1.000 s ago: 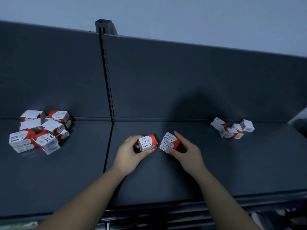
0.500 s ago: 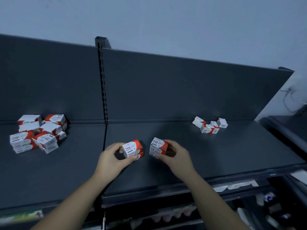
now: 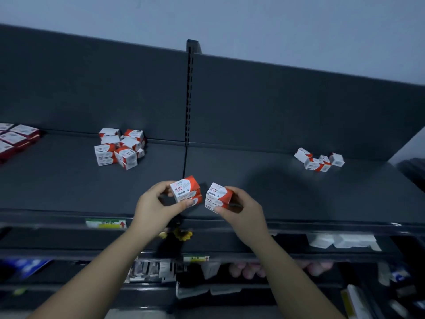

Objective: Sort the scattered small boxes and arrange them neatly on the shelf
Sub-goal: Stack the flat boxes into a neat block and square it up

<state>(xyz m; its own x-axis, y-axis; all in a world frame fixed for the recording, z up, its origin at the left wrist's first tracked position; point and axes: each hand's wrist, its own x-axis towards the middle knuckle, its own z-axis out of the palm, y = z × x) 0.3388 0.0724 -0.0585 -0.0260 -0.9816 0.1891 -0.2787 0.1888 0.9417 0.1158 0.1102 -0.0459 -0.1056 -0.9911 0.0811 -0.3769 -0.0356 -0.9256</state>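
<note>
My left hand [image 3: 153,206] grips a small stack of red-and-white paper clip boxes [image 3: 185,191] just above the dark shelf [image 3: 69,187], near its front edge. Right beside it, my right hand [image 3: 243,210] grips a second small stack of the same boxes [image 3: 218,197]. A loose heap of several boxes [image 3: 119,148] lies at the back left of the shelf. A smaller scattered cluster of boxes [image 3: 319,160] lies at the back right.
More flat red-and-white boxes [image 3: 13,139] sit at the far left edge. A slotted upright post [image 3: 189,93] splits the back panel. Below the shelf's front lip run price labels [image 3: 106,223] and lower shelves crowded with assorted goods.
Both hands have drawn the two box stacks toward the shelf's front edge and lifted them a little. The view has swung left and down, showing the far-left boxes and lower shelves.
</note>
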